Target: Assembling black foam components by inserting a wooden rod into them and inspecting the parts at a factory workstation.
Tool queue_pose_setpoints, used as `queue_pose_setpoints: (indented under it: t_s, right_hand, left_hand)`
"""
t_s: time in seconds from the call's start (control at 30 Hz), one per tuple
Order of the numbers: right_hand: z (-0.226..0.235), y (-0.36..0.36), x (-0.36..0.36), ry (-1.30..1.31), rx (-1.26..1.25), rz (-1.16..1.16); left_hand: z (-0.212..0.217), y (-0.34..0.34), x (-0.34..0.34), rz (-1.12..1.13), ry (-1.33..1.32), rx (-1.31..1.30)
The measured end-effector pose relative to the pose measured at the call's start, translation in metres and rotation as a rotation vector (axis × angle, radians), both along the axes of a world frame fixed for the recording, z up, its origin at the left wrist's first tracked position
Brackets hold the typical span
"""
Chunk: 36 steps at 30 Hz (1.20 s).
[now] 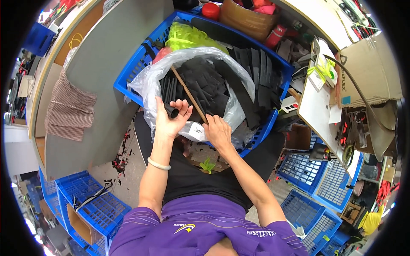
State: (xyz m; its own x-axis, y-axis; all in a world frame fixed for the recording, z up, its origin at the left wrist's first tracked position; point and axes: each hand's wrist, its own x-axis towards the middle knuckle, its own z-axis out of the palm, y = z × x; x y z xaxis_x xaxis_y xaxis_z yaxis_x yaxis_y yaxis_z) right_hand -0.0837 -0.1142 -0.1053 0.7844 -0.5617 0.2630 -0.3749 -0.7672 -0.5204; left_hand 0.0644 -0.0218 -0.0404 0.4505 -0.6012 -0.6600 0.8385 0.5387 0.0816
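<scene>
My left hand is turned palm up with its fingers curled around a rolled black strip. With its fingers bent, my right hand grips the lower end of a thin wooden stick. The stick slants up and left across a clear plastic bag full of black fabric pieces. Under the bag is a large blue crate, which also holds loose black strips and a neon yellow bundle. A white label on the bag lies between my hands.
A grey panel with a checked cloth stands on the left. More blue crates sit at lower left and lower right. A cardboard box is behind the big crate. Dark scraps litter the floor.
</scene>
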Motion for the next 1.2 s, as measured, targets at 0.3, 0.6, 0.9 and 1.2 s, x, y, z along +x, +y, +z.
queue_pose_setpoints:
  t_s: [0.3,0.6,0.9,1.2]
  right_hand:
    - [0.059,-0.022,-0.099,-0.140,0.896,-0.019]
    - [0.099,-0.010,-0.155,-0.023,0.809,-0.016]
    - [0.096,0.051,-0.116,-0.268,1.205,-0.072]
    - [0.120,0.017,-0.132,-0.245,1.243,0.025]
  left_hand:
    - [0.003,0.010,0.034,0.121,0.029,0.016]
    - [0.025,0.003,0.030,0.086,-0.046,0.046]
    - [0.049,-0.016,-0.014,-0.026,-0.708,-0.047]
    - [0.077,-0.008,0.001,-0.155,-0.877,-0.020]
